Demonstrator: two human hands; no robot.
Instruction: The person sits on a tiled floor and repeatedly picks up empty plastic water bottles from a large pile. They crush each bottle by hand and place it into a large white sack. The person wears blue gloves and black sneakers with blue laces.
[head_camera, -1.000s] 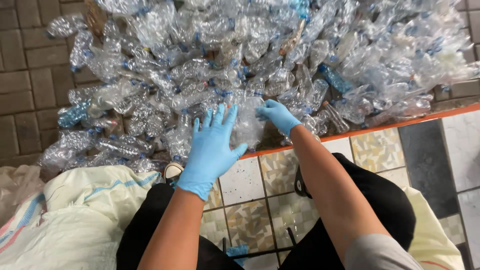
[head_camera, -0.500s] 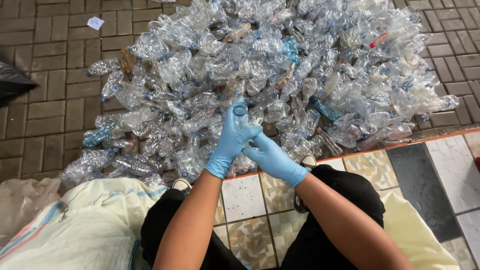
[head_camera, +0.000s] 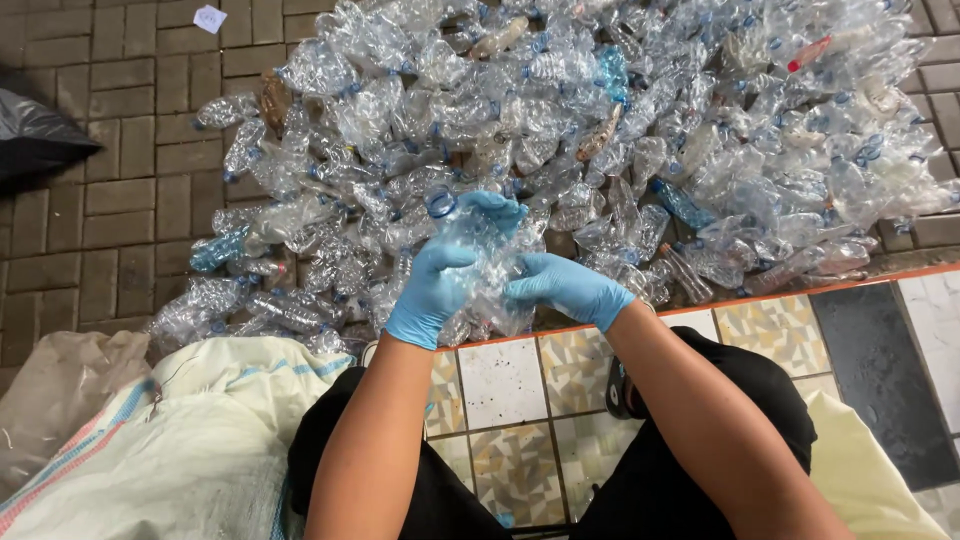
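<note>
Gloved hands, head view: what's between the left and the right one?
A crushed clear plastic bottle sits between the left hand and right hand, both gripping it above the bottle pile. Head view shows it.

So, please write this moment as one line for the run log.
left hand: holds crushed clear bottle | right hand: on same bottle | ahead: pile of clear bottles on paving | left: white sack
</note>
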